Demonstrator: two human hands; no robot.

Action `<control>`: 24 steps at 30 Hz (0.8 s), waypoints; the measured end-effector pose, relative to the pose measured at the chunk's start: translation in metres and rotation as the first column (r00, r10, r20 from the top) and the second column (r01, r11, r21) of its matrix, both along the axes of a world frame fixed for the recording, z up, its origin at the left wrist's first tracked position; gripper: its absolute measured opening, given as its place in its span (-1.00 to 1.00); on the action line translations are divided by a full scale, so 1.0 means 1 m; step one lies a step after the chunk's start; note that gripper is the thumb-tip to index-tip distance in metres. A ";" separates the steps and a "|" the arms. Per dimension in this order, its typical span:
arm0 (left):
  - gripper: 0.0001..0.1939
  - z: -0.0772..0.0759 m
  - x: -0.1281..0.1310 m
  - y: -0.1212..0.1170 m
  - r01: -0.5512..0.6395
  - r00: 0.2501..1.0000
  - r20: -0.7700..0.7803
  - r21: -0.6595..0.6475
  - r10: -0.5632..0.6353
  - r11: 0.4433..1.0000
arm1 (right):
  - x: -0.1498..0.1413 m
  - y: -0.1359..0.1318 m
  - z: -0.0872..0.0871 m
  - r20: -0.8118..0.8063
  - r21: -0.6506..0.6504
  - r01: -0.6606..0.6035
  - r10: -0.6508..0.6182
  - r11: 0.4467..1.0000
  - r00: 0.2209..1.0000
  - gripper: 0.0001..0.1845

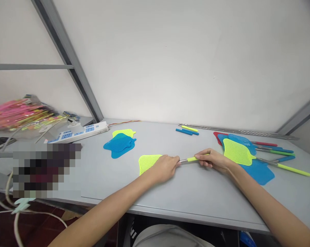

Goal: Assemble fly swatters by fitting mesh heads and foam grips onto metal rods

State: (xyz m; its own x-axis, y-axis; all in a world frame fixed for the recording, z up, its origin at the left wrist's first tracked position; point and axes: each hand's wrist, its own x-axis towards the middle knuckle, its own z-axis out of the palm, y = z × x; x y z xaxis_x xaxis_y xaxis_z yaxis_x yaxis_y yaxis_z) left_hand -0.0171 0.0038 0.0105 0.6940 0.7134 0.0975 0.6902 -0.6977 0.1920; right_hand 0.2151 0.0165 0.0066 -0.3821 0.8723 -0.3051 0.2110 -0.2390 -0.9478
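A yellow-green fly swatter (147, 162) lies across the middle of the table, its mesh head to the left. My left hand (167, 167) is closed round its neck and covers where head and metal rod meet. Further right, my right hand (211, 159) pinches the yellow handle (192, 159) at the rod's other end. A short stretch of bare rod (182, 161) shows between my hands. To the right lies a pile of fly swatters with blue, red and yellow heads, a yellow one (237, 152) on top.
Loose blue and yellow swatter heads (120, 145) lie at the left. Behind my hands are loose handles (187, 130) and long metal rods (237, 131) along the wall. A power strip (78, 133), cables and bagged pink and yellow items (18, 113) are at the far left. A blurred patch covers something there.
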 end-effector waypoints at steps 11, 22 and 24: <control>-0.72 -0.001 0.000 0.002 -0.010 1.000 0.023 -0.021 0.011 1.000 | -0.002 0.000 0.000 -0.002 0.016 0.003 -0.003 1.000 1.000 -0.69; -0.68 0.003 -0.002 0.003 0.028 0.987 0.161 -0.133 -0.006 0.991 | 0.004 0.000 0.010 -0.043 -0.034 0.042 -0.043 0.999 0.998 -0.67; -0.67 0.003 -0.002 0.003 0.032 0.983 0.184 -0.150 -0.004 0.988 | 0.006 0.000 0.010 -0.072 -0.043 0.055 -0.058 0.998 0.996 -0.67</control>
State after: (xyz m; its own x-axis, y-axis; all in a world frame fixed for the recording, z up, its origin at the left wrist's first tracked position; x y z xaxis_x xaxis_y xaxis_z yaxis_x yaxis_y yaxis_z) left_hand -0.0194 0.0069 0.0140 0.6872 0.7173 0.1151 0.6216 -0.6626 0.4179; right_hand 0.2211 0.0163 0.0167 -0.3553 0.8806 -0.3136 0.1262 -0.2872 -0.9495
